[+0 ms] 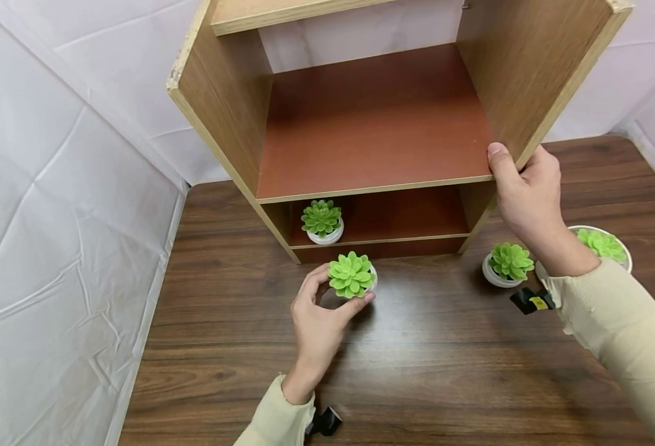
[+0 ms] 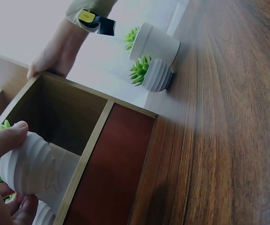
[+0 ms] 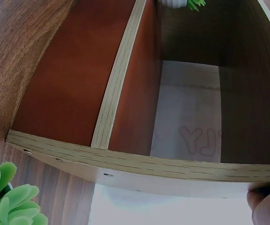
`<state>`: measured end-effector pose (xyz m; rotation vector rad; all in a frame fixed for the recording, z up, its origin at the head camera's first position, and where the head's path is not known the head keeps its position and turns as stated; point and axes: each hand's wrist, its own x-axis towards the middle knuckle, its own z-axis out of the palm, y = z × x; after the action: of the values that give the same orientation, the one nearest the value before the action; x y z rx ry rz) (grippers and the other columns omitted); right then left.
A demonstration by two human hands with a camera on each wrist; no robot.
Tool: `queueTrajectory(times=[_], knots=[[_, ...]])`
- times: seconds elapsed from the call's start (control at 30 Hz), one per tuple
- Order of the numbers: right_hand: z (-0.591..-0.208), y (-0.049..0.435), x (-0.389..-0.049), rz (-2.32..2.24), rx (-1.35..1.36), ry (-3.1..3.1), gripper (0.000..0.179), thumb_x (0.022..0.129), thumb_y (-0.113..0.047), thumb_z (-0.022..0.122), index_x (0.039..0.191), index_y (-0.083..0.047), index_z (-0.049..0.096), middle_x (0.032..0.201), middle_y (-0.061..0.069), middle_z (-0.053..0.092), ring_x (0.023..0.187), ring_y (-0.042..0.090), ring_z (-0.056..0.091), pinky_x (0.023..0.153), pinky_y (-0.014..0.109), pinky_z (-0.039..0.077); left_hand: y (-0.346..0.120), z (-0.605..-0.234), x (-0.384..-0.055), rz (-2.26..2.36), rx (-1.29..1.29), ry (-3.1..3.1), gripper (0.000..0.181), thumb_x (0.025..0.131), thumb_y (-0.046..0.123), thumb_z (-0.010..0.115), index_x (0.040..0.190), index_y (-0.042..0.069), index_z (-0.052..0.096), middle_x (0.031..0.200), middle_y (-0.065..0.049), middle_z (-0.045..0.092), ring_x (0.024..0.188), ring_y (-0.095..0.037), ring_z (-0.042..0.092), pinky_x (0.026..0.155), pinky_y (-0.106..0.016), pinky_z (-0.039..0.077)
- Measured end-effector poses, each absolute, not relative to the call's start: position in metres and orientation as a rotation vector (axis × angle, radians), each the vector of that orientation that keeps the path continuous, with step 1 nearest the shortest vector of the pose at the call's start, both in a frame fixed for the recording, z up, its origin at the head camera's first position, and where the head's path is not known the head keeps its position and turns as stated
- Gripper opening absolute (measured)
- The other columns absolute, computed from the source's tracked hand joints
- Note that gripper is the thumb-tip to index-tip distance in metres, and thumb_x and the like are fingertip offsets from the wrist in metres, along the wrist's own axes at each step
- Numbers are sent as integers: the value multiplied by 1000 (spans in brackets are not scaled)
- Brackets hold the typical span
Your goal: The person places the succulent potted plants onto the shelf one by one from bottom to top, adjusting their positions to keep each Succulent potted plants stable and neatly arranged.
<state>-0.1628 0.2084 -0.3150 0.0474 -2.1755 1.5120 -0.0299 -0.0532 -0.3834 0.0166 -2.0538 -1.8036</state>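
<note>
My left hand (image 1: 317, 322) holds a small potted succulent (image 1: 351, 274) between thumb and fingers, in front of the shelf's lowest opening. Its ribbed white pot (image 2: 26, 164) shows in the left wrist view, held off the table. My right hand (image 1: 530, 189) grips the right side panel of the wooden shelf unit (image 1: 377, 124), thumb inside at the middle board's level and fingers around the outside. On the bottom shelf, at its left end, stands another potted succulent (image 1: 322, 220). Only a bit of the right hand shows at the corner of the right wrist view.
On the table (image 1: 416, 371), right of the shelf, stand a small potted succulent (image 1: 507, 264) and a larger white pot (image 2: 156, 44) with a green succulent, partly behind my right forearm. White sheeting (image 1: 71, 217) hangs along the left and back.
</note>
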Motion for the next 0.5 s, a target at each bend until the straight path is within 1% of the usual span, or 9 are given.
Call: queueTrajectory(times=[0.37,0.5], knots=[[-316,208,-162,1523,34,-2185,28,98,-26,58,101,0,68,79,-10,65,74,7,59,68,21,43,-49,-383,-31,-1834,19,-2044,48,64,-4,90,107,-6,68,115,-12,64,107,-23,61,93,-38,47],[-316,208,-163,1528,34,-2179,27,98,-26,58,101,-1,69,79,-10,65,74,7,59,68,21,43,-47,-381,-31,-1844,29,-2047,48,64,-4,90,107,-5,68,115,-11,64,106,-22,61,93,-38,47]])
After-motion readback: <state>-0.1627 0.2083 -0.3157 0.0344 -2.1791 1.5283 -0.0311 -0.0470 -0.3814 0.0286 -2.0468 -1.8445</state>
